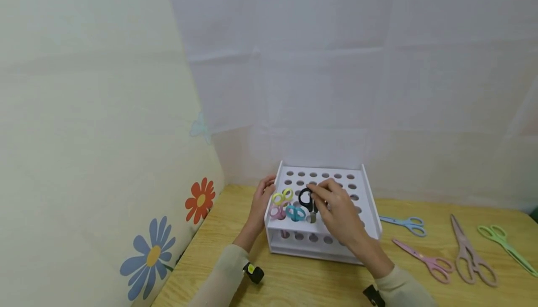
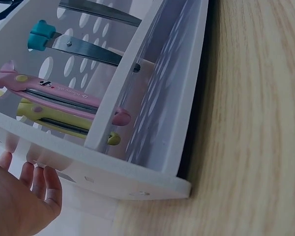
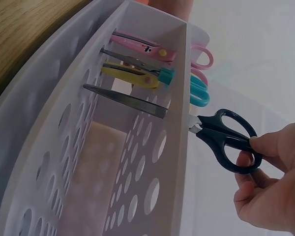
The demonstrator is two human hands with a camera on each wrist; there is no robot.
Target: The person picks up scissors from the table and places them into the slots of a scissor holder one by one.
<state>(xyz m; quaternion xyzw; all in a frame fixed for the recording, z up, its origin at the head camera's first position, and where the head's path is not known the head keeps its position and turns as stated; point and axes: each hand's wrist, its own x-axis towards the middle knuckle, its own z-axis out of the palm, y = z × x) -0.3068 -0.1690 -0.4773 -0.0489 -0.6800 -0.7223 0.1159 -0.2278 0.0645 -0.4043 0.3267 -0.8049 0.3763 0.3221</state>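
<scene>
My right hand (image 1: 341, 211) pinches the handle of black-handled scissors (image 3: 225, 140), thumb and fingers at one ring. Their blades pass down through a hole in the top shelf of a white holed rack (image 1: 370, 204). Against the rack's left side panel, my left hand (image 1: 261, 202) rests with its fingers lightly bent. Three other scissors stand in holes at the rack's front left: yellow scissors (image 2: 54, 115), pink scissors (image 2: 54, 92) and teal-handled scissors (image 3: 199, 91). In the left wrist view, the pink and yellow tips sit at the middle shelf.
Right of the rack, blue scissors (image 1: 407, 224), pink scissors (image 1: 426, 259), large mauve scissors (image 1: 467, 251) and green scissors (image 1: 504, 241) lie on the wooden table (image 1: 302, 283). A flower-printed cloth (image 1: 105, 157) hangs at the left; a white sheet (image 1: 319, 87) hangs behind.
</scene>
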